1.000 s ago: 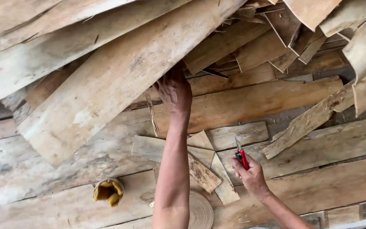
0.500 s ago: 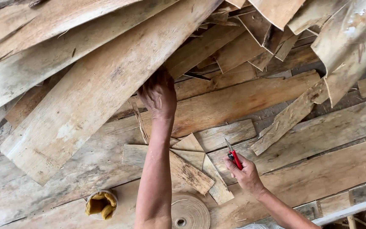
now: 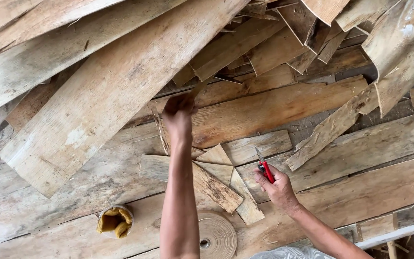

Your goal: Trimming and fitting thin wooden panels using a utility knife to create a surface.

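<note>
My left hand [image 3: 179, 114] reaches far forward into a pile of pale dried sheets and closes on the edge of a narrow brown piece [image 3: 198, 88] at the foot of a large pale sheet [image 3: 106, 96]. My right hand [image 3: 278, 186] rests low over the plank floor [image 3: 360, 187], gripping a small red-handled knife [image 3: 263, 166] with its blade pointing up and away. Several small cut pieces [image 3: 216, 177] lie on the floor between my two arms.
A flat coil of tan tape [image 3: 216, 235] lies beside my left forearm. A small pot with yellow cloth [image 3: 115, 221] stands to its left. More long dried sheets [image 3: 398, 52] lean in from the upper right. A pale rail [image 3: 398, 232] crosses the lower right corner.
My left hand has stretched a little farther into the pile and now grips the narrow piece. The view has shifted slightly; my right hand still holds the knife.
</note>
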